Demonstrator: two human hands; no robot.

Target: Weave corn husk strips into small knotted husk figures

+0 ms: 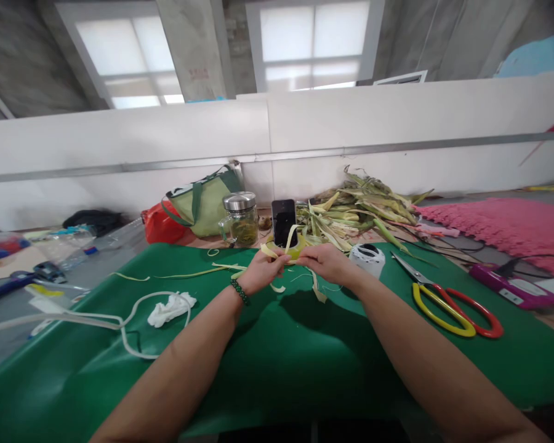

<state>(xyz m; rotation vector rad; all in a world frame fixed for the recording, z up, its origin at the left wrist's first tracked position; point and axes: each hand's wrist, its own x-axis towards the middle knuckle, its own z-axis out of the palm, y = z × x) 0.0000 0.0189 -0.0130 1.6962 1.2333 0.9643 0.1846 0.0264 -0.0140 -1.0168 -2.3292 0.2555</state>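
Observation:
My left hand (262, 271) and my right hand (325, 261) meet over the green cloth (258, 357), both pinched on pale yellow-green leaf strips (290, 251) held between them. A green bead bracelet is on my left wrist. Loose strip ends hang below the hands and lie on the cloth to the left. Just behind the hands a black phone (284, 223) stands upright.
A pile of corn husks (360, 209) lies behind right. Yellow-and-red scissors (447, 301) rest on the cloth at right, near a white tape roll (368, 258). A glass jar (240, 219), a green bag (203, 200), white cord and crumpled tissue (168, 307) sit left. A pink mat (508, 224) is at far right.

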